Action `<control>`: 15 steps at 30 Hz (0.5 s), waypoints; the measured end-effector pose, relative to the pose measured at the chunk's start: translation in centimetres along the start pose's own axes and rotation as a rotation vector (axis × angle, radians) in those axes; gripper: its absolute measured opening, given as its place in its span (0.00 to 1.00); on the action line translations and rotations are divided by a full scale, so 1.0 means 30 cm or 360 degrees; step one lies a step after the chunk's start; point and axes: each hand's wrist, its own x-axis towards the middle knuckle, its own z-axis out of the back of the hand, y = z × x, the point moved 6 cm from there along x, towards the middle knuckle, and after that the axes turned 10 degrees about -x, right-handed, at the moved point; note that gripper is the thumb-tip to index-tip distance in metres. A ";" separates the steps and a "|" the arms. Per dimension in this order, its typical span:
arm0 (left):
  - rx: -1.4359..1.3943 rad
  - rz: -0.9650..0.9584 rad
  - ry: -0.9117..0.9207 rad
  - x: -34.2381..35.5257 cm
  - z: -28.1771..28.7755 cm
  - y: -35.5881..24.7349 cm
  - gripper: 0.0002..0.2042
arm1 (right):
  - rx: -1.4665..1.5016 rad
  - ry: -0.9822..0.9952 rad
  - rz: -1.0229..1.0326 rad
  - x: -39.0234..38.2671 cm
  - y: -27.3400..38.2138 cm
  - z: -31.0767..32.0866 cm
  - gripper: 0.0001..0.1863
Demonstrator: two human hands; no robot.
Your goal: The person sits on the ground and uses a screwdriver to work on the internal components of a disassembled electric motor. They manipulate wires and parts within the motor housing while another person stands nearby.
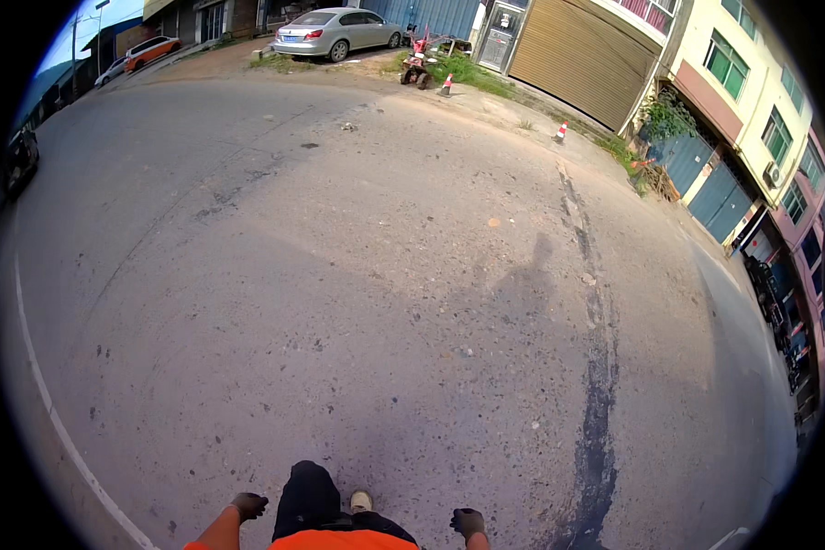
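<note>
My left hand (248,505), in a dark glove, hangs at the lower edge beside my raised dark-trousered leg (306,498). Its fingers are curled in, and no object shows in them. On the other side, my right hand (467,522) wears a dark glove too and is closed, with nothing seen sticking out of it. Neither hand touches anything. Between them are the hem of my orange top (344,540) and one light-coloured shoe (362,501) on the road surface (339,302).
A silver car (339,33) is parked far ahead by the buildings, near a red wheeled machine (417,66). Two traffic cones, one left (446,85) and one right (561,132), stand along the far roadside. A dark patched strip (598,403) runs along the road at right; a white line (50,403) curves at left.
</note>
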 end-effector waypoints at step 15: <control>-0.0052 -0.0004 -0.0147 0.715 0.787 -1.784 0.18 | -0.0476 0.0341 -0.0030 0.533 2.001 -1.076 0.15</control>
